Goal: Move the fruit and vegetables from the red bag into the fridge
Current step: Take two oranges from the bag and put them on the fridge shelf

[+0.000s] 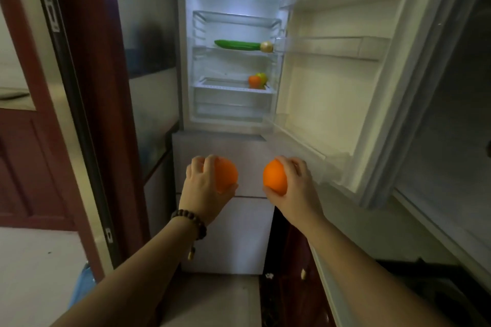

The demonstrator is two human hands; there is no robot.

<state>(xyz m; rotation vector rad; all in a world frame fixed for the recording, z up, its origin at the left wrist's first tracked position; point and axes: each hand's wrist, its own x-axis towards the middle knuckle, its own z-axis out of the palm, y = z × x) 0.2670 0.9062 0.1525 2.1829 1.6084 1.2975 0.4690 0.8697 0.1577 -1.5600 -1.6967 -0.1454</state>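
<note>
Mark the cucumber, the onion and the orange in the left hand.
cucumber [237,45]: head view, middle of its green body.
onion [266,47]: head view, centre of its pale skin.
orange in the left hand [226,173]: head view, bare side beyond the fingers.

A home kitchen: open fridge [233,66] beside a counter [398,233] and tiled floor [212,297].

There is just one camera, worn on the person's head. It looks forward and a bit down, straight into the open fridge [233,61] close ahead. Both arms reach out from the bottom of the picture.
</note>
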